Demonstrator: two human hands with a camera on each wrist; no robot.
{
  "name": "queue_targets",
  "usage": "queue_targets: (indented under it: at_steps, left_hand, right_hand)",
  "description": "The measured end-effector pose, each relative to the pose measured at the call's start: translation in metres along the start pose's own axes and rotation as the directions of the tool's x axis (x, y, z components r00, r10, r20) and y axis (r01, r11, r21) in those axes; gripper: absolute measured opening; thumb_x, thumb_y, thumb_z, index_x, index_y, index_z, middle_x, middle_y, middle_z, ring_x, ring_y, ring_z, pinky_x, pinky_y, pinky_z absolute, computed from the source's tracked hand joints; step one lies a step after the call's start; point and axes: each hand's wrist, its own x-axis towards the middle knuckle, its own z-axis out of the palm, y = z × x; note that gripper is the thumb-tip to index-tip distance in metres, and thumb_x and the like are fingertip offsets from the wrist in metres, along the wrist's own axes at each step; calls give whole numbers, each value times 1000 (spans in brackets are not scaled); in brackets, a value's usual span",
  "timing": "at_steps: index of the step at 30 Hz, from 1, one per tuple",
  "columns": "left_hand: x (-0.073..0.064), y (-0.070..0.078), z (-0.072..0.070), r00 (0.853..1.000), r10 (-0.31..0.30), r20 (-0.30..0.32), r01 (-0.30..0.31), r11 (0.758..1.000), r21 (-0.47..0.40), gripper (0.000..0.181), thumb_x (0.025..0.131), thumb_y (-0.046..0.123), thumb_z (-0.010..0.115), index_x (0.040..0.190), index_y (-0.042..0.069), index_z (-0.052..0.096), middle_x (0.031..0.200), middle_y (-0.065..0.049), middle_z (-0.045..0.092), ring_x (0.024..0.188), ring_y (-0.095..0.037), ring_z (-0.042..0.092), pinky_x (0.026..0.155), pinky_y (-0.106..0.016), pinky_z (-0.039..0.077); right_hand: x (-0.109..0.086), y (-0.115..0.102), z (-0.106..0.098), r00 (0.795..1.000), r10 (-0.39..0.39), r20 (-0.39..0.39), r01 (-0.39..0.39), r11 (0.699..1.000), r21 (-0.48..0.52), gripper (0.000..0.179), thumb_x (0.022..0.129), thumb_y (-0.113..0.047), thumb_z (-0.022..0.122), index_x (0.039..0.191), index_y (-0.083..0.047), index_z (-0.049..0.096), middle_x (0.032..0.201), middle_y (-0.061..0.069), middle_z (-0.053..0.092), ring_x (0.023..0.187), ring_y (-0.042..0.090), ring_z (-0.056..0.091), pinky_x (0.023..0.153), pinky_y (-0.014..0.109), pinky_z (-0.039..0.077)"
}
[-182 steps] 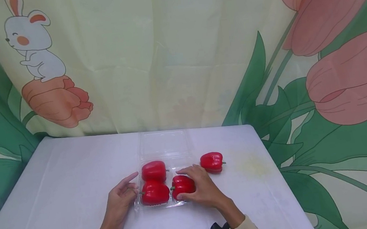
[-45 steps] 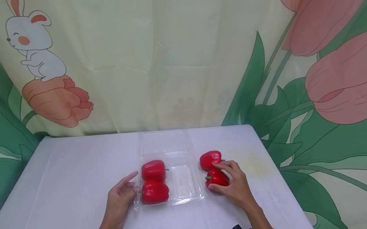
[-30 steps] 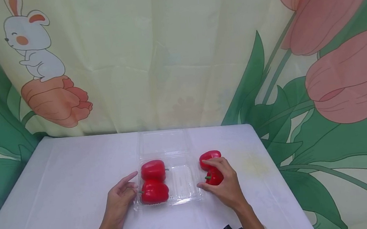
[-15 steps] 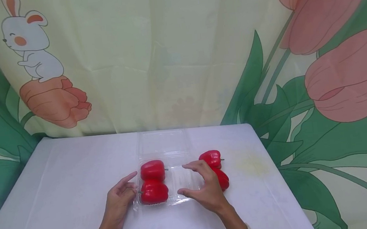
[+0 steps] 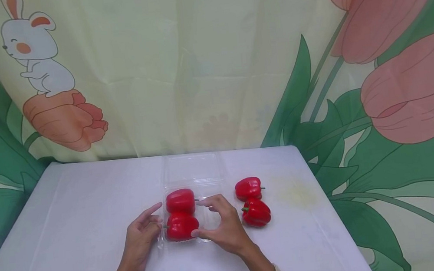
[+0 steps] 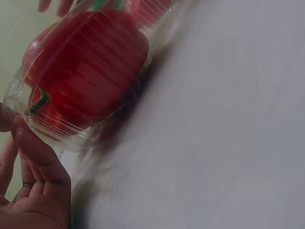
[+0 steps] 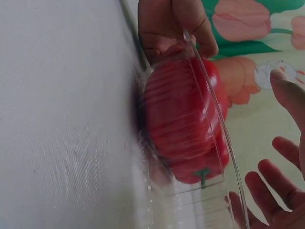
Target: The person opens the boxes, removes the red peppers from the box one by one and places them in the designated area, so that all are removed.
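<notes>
The left hand (image 5: 143, 230) pinches the rim of the box (image 5: 192, 168) between thumb and finger. Just right of that hand, a back pepper (image 5: 180, 201) and a front pepper (image 5: 181, 226) touch inside the box. The right hand (image 5: 226, 227) hovers over it, thumb and fingers apart; beyond its right side lie an outer back pepper (image 5: 248, 189) and an outer front pepper (image 5: 256, 213).
</notes>
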Motion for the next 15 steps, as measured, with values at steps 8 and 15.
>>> queue_targets:
  at_steps: [8,15]
  left_hand:
    - [-1,1,0,1000,2,5,-2,1000,2,59,95,16,76,150,29,59,121,-7,66,108,-18,68,94,-20,59]
    - [-1,2,1,1000,7,11,-7,1000,5,57,97,16,74,150,30,59,122,-9,66,110,-17,68,95,-19,58]
  right_hand:
    - [3,-5,15,998,37,41,-36,999,-23,71,75,-42,95,137,-23,65,130,-7,64,118,25,69,94,42,64]
    - [7,-10,24,991,102,84,-100,994,-34,74,73,-43,95,138,-23,66,128,-9,64,117,21,68,93,35,64]
